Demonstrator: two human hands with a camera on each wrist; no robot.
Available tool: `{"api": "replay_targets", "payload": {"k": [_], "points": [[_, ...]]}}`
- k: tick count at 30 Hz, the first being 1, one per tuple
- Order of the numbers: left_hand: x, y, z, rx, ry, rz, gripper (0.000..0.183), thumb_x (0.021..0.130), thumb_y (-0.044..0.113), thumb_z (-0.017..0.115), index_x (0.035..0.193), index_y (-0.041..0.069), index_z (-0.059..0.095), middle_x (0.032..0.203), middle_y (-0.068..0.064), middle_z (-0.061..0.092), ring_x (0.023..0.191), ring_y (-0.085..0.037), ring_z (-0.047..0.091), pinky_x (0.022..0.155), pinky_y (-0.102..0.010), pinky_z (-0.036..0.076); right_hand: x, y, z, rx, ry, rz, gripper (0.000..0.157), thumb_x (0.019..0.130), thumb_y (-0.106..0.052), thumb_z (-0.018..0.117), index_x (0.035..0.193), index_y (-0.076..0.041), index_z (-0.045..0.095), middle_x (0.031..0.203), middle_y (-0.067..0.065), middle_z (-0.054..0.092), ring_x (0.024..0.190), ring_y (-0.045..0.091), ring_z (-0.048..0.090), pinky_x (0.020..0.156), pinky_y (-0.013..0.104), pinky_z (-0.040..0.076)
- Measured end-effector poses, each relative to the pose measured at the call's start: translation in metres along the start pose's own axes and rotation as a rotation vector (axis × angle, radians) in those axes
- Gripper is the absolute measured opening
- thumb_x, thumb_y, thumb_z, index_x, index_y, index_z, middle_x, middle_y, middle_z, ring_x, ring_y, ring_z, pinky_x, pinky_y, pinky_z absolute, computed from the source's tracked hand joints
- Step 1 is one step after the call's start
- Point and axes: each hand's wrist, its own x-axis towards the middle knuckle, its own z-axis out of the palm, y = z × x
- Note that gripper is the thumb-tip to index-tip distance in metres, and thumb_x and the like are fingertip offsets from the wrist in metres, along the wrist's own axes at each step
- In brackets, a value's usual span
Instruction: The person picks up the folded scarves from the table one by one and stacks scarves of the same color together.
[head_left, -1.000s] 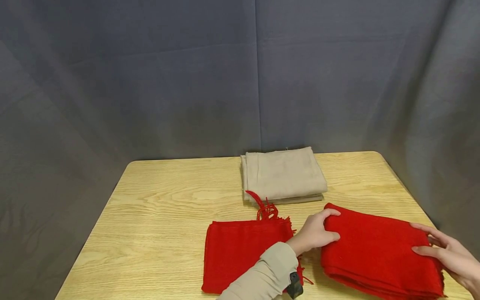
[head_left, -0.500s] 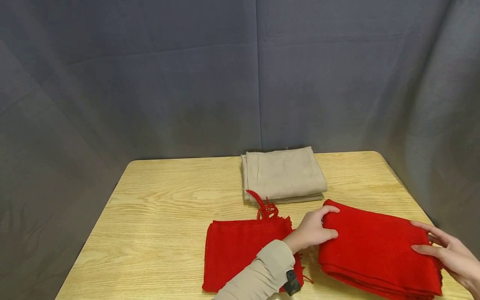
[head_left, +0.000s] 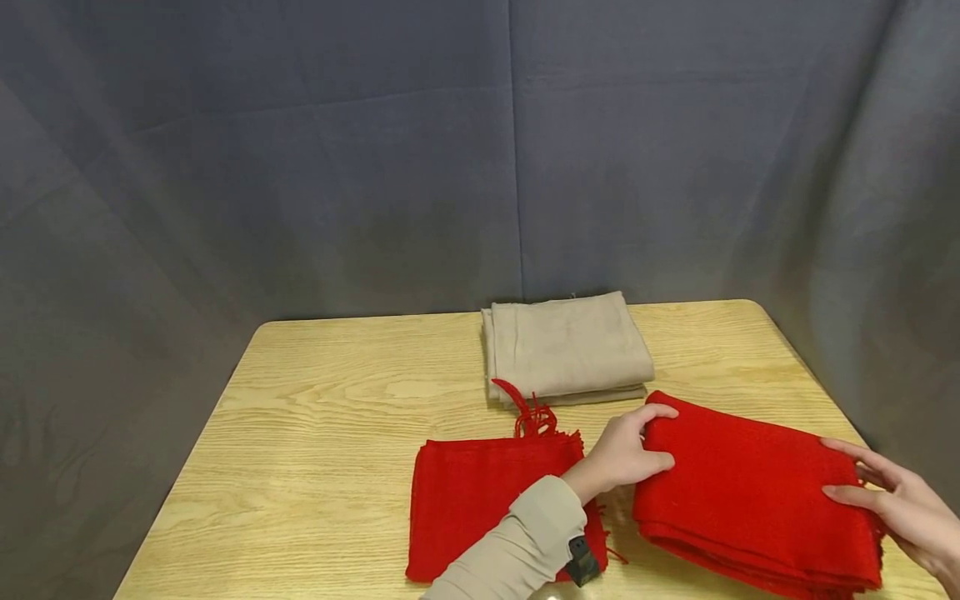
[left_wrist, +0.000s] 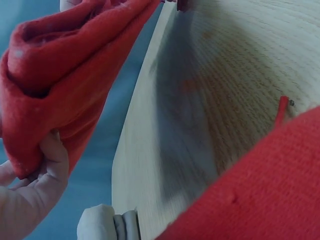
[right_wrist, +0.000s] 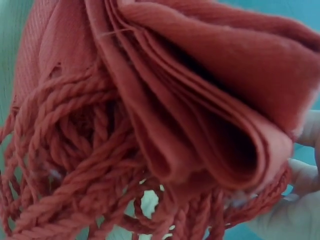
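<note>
A thick folded red scarf [head_left: 750, 492] is held at the front right, raised over the tabletop at a slant. At its left end my left hand [head_left: 626, 450] grips the folds between thumb and fingers. My right hand [head_left: 903, 508] pinches the opposite end, thumb on the top face. Stacked folds and twisted fringe [right_wrist: 90, 200] hang at that end in the right wrist view. The left wrist view shows the left fingers [left_wrist: 54, 150] curled round the scarf's layers, above its shadow on the wood. My left forearm passes over a second folded red scarf [head_left: 472, 500], partly hiding it.
A folded beige cloth [head_left: 566, 346] lies at the back of the wooden table [head_left: 315, 433]. Loose fringe [head_left: 532, 417] from the second scarf reaches toward it. A dark grey curtain [head_left: 375, 167] hangs behind and at both sides.
Both hands still hold the scarf. Its left end has risen slightly and shifted a little left and away from me, the left hand moving with it; the right hand has barely moved.
</note>
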Motion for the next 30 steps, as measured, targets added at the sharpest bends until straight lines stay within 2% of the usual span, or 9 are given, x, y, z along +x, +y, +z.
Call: {"api": "replay_targets", "payload": {"k": [4, 8, 9, 11, 13, 16, 17, 24, 30], "points": [[0.000, 0.000, -0.001, 0.004, 0.006, 0.016, 0.049, 0.074, -0.001, 0.063, 0.119, 0.018, 0.056, 0.077, 0.009, 0.052, 0.050, -0.006, 0.037, 0.048, -0.017, 0.036, 0.000, -0.001, 0.001, -0.010, 0.005, -0.003, 0.054, 0.089, -0.012, 0.058, 0.110, -0.059, 0.042, 0.128, 0.034, 0.009, 0.076, 0.006, 0.055, 0.060, 0.035, 0.052], [-0.001, 0.003, -0.004, 0.003, 0.007, 0.024, 0.049, 0.074, -0.001, 0.063, 0.119, 0.017, 0.056, 0.078, 0.009, 0.052, 0.050, -0.006, 0.038, 0.048, -0.017, 0.036, -0.001, -0.001, 0.002, -0.025, 0.022, -0.033, 0.054, 0.088, -0.010, 0.058, 0.110, -0.057, 0.044, 0.119, 0.006, 0.038, 0.067, 0.014, 0.056, 0.050, 0.031, 0.048], [-0.001, 0.003, -0.004, 0.004, 0.008, 0.025, 0.049, 0.074, 0.000, 0.063, 0.119, 0.018, 0.056, 0.080, 0.009, 0.051, 0.050, -0.006, 0.038, 0.049, -0.017, 0.037, -0.001, -0.002, 0.002, -0.022, 0.022, -0.043, 0.054, 0.088, -0.009, 0.058, 0.110, -0.057, 0.045, 0.115, -0.003, 0.042, 0.066, 0.015, 0.056, 0.048, 0.031, 0.047], [-0.002, 0.005, -0.006, 0.006, 0.010, 0.025, 0.049, 0.074, 0.001, 0.063, 0.119, 0.018, 0.056, 0.081, 0.010, 0.051, 0.049, -0.007, 0.038, 0.049, -0.017, 0.037, -0.001, -0.003, 0.002, -0.021, 0.027, -0.060, 0.054, 0.088, -0.008, 0.058, 0.111, -0.056, 0.047, 0.110, -0.008, 0.039, 0.062, 0.016, 0.055, 0.046, 0.029, 0.044], [-0.002, 0.006, -0.007, 0.007, 0.012, 0.029, 0.049, 0.075, 0.001, 0.063, 0.119, 0.019, 0.056, 0.082, 0.010, 0.052, 0.047, -0.007, 0.038, 0.048, -0.017, 0.038, -0.002, -0.005, 0.002, -0.017, 0.024, -0.060, 0.055, 0.088, -0.008, 0.057, 0.111, -0.057, 0.046, 0.120, 0.007, 0.035, 0.061, 0.016, 0.053, 0.045, 0.029, 0.044], [-0.003, 0.007, -0.009, 0.003, 0.013, 0.032, 0.049, 0.075, 0.001, 0.063, 0.120, 0.020, 0.056, 0.081, 0.010, 0.052, 0.045, -0.007, 0.037, 0.048, -0.017, 0.038, -0.004, -0.009, 0.004, -0.026, 0.034, -0.052, 0.056, 0.089, -0.010, 0.057, 0.112, -0.059, 0.043, 0.126, 0.032, 0.010, 0.060, 0.013, 0.051, 0.045, 0.029, 0.044], [-0.003, 0.007, -0.010, -0.002, 0.013, 0.031, 0.049, 0.075, 0.001, 0.063, 0.120, 0.020, 0.056, 0.081, 0.010, 0.052, 0.044, -0.007, 0.038, 0.048, -0.017, 0.038, -0.004, -0.011, 0.004, -0.029, 0.037, -0.051, 0.057, 0.089, -0.009, 0.057, 0.112, -0.059, 0.043, 0.126, 0.034, 0.008, 0.059, 0.013, 0.051, 0.045, 0.029, 0.043], [-0.004, 0.010, -0.014, -0.024, 0.016, 0.028, 0.049, 0.075, 0.000, 0.063, 0.120, 0.020, 0.056, 0.081, 0.010, 0.052, 0.044, -0.007, 0.036, 0.046, -0.018, 0.036, -0.010, -0.020, 0.008, -0.051, 0.062, -0.067, 0.059, 0.089, -0.007, 0.057, 0.113, -0.059, 0.043, 0.124, 0.034, 0.010, 0.061, 0.009, 0.046, 0.043, 0.028, 0.041], [-0.006, 0.013, -0.019, -0.027, 0.023, 0.042, 0.048, 0.076, 0.000, 0.063, 0.119, 0.019, 0.056, 0.084, 0.010, 0.052, 0.048, -0.007, 0.039, 0.047, -0.018, 0.037, -0.013, -0.026, 0.011, -0.085, 0.093, -0.077, 0.056, 0.089, -0.010, 0.057, 0.116, -0.057, 0.043, 0.118, 0.020, 0.019, 0.072, 0.006, 0.039, 0.044, 0.028, 0.039]]}}
